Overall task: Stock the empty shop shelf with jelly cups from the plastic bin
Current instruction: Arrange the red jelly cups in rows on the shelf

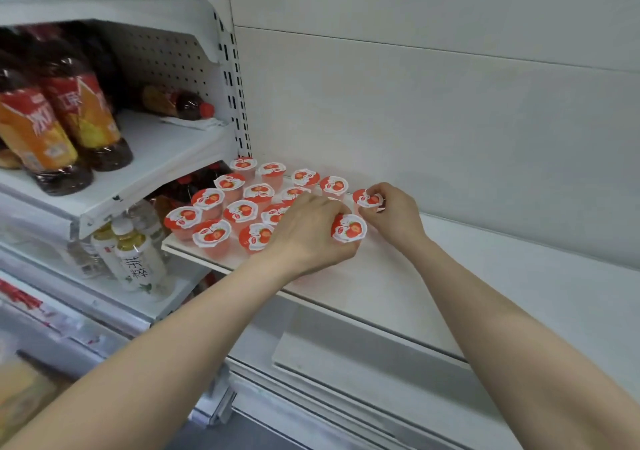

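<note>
Your left hand (311, 231) curls its fingers round 1 red-lidded pink plastic jelly cup (349, 228), right hand (394, 214) pinches a 2nd cup (368, 198) just behind; seat both upright on the white metal shelf (485, 276), snug against the standing rows (241, 209).

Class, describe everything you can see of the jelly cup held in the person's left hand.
The jelly cup is small and round, sealed with a glossy red-and-white lid showing a strawberry. The lid faces up, slightly tilted. The left hand grips it from the side, hiding its body. It is over the front of the white shelf, right of the stocked rows.
</note>
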